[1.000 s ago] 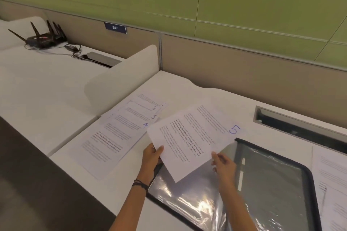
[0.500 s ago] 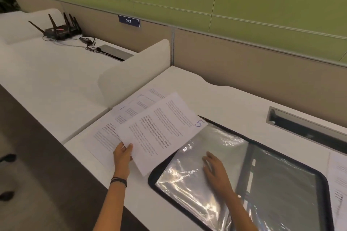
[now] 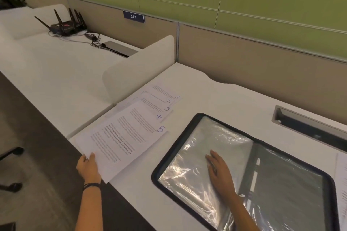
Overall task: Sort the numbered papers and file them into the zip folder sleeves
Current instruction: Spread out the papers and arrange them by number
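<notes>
At seven o'clock, nearest, the left hand [image 3: 88, 168] is pinching the near corner of the sheet marked 5 [image 3: 124, 139], thumb on top. At five o'clock the right hand [image 3: 219, 169] is lying flat, fingers straight and loose, on the clear sleeve [image 3: 197, 146] of the open zip folder [image 3: 178, 144]. The sheet is overlapping the fanned papers 1 to 4 [image 3: 161, 105] beyond it. Farthest, at ten o'clock, a router [image 3: 65, 26] is standing.

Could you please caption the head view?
Left hand holds sheet 5 on the stack; right hand rests on the folder.
</notes>
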`<act>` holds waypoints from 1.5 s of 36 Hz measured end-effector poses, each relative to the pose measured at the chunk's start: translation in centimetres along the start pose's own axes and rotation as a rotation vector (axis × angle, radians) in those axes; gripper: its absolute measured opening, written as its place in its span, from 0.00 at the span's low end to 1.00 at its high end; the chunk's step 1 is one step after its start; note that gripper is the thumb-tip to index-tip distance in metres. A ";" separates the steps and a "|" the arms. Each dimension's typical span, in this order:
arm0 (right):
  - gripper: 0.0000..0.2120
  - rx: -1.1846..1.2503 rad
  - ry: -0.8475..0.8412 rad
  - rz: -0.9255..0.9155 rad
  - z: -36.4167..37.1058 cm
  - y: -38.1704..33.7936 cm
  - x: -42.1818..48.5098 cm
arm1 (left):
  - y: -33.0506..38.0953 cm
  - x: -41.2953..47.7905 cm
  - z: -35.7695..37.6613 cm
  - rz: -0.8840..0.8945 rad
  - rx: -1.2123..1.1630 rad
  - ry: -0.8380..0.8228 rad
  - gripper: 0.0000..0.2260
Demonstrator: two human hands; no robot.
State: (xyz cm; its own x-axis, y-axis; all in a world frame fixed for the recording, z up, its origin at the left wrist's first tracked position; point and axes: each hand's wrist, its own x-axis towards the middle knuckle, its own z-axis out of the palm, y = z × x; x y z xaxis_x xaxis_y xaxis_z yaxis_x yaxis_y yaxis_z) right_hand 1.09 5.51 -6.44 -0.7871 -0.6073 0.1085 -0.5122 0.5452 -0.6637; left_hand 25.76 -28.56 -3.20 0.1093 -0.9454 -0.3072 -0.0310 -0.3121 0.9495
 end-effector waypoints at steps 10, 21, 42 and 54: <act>0.17 -0.009 -0.003 0.000 0.0 0.0 0.0 | -0.1 1.4 -0.5 -0.004 0.070 0.049 0.03; 0.16 -0.018 -0.017 0.011 -0.1 -0.1 0.2 | -0.1 2.1 0.3 -0.042 0.083 0.067 0.10; 0.20 -0.181 -0.087 -0.067 -3.0 -2.1 0.0 | -0.2 -3.2 5.1 0.377 0.274 0.018 0.23; 0.39 -0.163 -0.020 -0.010 -7.6 0.6 -2.6 | -2.6 -13.9 14.8 0.580 0.357 -0.425 0.19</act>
State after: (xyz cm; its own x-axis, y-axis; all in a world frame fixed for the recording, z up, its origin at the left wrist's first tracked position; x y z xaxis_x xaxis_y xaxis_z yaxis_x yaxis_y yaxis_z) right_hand 0.19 11.85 -1.50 -0.7752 -0.6240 0.0985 -0.5705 0.6245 -0.5334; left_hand 9.63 -16.03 -2.32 -0.4069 -0.8989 0.1627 -0.2907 0.2963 0.9098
